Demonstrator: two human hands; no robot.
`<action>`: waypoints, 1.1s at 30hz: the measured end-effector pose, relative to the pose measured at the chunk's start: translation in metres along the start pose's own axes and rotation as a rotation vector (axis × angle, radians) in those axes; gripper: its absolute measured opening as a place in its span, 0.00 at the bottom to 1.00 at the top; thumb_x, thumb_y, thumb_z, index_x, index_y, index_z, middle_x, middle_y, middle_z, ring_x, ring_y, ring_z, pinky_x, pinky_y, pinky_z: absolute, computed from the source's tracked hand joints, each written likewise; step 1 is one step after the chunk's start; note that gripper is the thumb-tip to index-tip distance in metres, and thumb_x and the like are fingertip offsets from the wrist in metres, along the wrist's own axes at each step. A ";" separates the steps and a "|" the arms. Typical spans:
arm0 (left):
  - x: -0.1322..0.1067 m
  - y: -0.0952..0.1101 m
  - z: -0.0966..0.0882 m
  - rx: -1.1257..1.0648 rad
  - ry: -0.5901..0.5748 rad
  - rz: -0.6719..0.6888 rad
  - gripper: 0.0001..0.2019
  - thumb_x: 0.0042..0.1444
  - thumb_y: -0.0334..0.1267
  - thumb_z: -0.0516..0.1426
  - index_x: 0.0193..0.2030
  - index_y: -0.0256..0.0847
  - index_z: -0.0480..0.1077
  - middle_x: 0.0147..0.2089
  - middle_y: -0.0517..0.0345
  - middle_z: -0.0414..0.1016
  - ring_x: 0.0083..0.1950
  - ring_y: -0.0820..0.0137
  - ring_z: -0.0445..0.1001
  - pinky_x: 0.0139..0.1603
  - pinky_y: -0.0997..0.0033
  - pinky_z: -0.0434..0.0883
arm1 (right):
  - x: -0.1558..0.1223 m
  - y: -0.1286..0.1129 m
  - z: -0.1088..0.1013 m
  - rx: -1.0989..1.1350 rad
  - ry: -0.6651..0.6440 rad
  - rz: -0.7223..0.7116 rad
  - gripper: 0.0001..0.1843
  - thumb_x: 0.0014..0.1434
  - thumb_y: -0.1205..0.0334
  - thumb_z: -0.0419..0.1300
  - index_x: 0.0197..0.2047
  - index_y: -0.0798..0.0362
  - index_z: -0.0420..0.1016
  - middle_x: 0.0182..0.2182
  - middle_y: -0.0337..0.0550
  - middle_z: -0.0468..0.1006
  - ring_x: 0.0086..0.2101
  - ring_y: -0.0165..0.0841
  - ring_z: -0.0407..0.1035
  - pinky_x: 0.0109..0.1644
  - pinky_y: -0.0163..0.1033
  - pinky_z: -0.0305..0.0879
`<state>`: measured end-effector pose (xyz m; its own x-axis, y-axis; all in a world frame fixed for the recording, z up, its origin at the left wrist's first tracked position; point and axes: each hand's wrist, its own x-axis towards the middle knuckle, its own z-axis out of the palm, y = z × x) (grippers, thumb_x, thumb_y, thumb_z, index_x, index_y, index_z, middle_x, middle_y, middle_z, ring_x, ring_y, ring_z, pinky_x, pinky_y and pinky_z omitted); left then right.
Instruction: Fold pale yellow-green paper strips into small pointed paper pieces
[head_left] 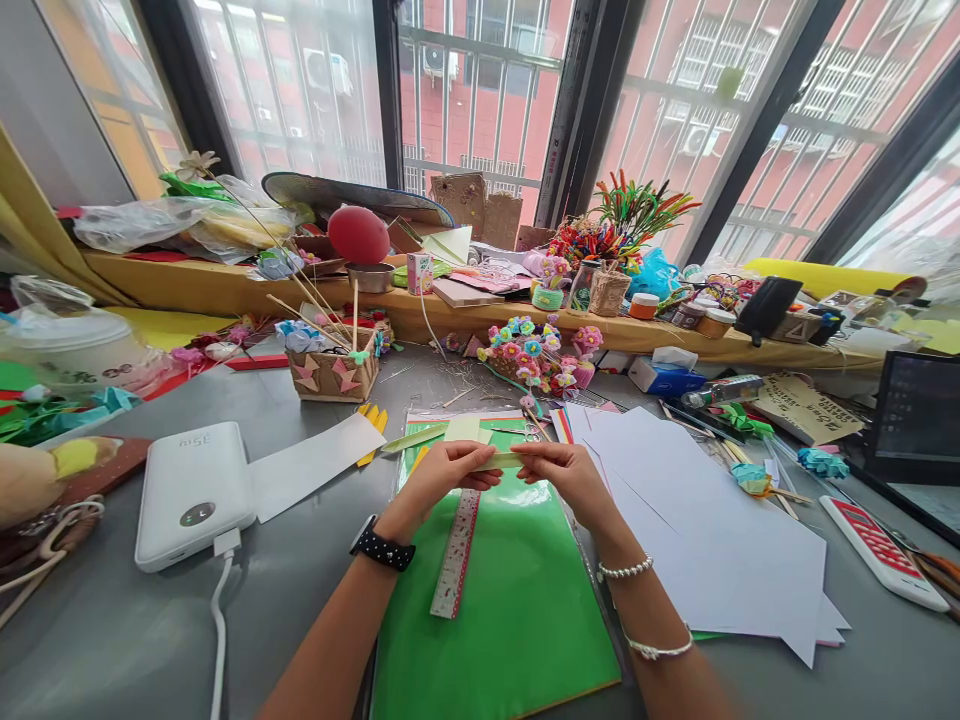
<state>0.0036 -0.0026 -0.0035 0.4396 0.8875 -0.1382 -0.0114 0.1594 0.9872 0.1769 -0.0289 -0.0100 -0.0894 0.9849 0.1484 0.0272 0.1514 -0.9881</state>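
- Pinches one end of a pale green strip (pixel 504 461) between thumb and fingers of the left hand (pixel 441 478).
- Grips the other end likewise in the right hand (pixel 571 478).
- Holds the strip crosswise between both hands, over a green sheet (pixel 529 600).
- Has a ruler (pixel 454 560) lying on that sheet, white paper (pixel 724 535) at right, a power bank (pixel 196 480) at left.

I hold one narrow pale-green strip (pixel 502 461) at twelve o'clock and count two silver bracelets (pixel 627 572) at one, one white round-cornered power bank (pixel 193 475) at ten.
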 end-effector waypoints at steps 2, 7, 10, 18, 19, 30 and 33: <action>0.001 -0.001 -0.001 0.007 -0.001 -0.011 0.15 0.42 0.44 0.58 0.32 0.34 0.71 0.27 0.51 0.76 0.29 0.69 0.74 0.33 0.72 0.70 | 0.000 0.000 0.000 -0.007 0.000 0.005 0.10 0.44 0.64 0.57 0.32 0.54 0.76 0.24 0.41 0.76 0.26 0.30 0.70 0.32 0.37 0.67; 0.001 -0.003 -0.002 0.020 -0.011 0.027 0.15 0.39 0.41 0.60 0.33 0.35 0.71 0.27 0.53 0.76 0.31 0.69 0.73 0.34 0.72 0.69 | -0.001 -0.002 0.001 -0.036 -0.065 0.032 0.13 0.42 0.62 0.60 0.33 0.56 0.74 0.24 0.42 0.76 0.27 0.32 0.71 0.33 0.38 0.67; 0.002 -0.005 -0.003 0.040 -0.017 0.059 0.15 0.38 0.40 0.60 0.34 0.35 0.71 0.27 0.53 0.75 0.31 0.69 0.73 0.34 0.72 0.69 | 0.000 -0.001 0.003 -0.047 -0.054 0.037 0.15 0.42 0.58 0.61 0.33 0.57 0.74 0.24 0.43 0.76 0.26 0.33 0.71 0.30 0.38 0.68; 0.006 -0.010 -0.002 0.136 0.040 0.117 0.12 0.38 0.41 0.59 0.28 0.34 0.71 0.24 0.55 0.74 0.28 0.68 0.73 0.32 0.70 0.70 | 0.002 0.005 0.005 -0.119 0.121 0.024 0.10 0.41 0.60 0.60 0.27 0.57 0.74 0.17 0.40 0.74 0.21 0.32 0.70 0.27 0.37 0.67; 0.006 -0.010 -0.003 0.138 0.050 0.110 0.12 0.38 0.41 0.59 0.28 0.34 0.71 0.23 0.55 0.74 0.27 0.69 0.73 0.31 0.70 0.70 | 0.002 0.006 0.005 -0.139 0.128 0.012 0.09 0.42 0.60 0.60 0.28 0.57 0.74 0.17 0.40 0.74 0.21 0.32 0.70 0.27 0.36 0.67; 0.002 -0.006 0.004 0.068 0.167 0.269 0.13 0.40 0.44 0.58 0.30 0.36 0.70 0.26 0.58 0.72 0.29 0.70 0.71 0.32 0.72 0.69 | 0.001 0.008 0.007 -0.067 -0.089 0.101 0.12 0.41 0.56 0.61 0.27 0.57 0.71 0.19 0.39 0.74 0.21 0.28 0.68 0.26 0.34 0.64; 0.001 -0.006 0.008 0.050 0.212 0.276 0.12 0.41 0.44 0.58 0.26 0.35 0.71 0.26 0.58 0.72 0.30 0.70 0.70 0.33 0.74 0.68 | 0.000 0.005 0.010 -0.018 -0.110 0.152 0.13 0.40 0.55 0.61 0.25 0.57 0.70 0.19 0.38 0.74 0.20 0.28 0.68 0.26 0.33 0.64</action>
<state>0.0111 -0.0061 -0.0090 0.2301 0.9650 0.1259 -0.0575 -0.1157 0.9916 0.1672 -0.0287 -0.0153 -0.1910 0.9816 -0.0083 0.0664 0.0045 -0.9978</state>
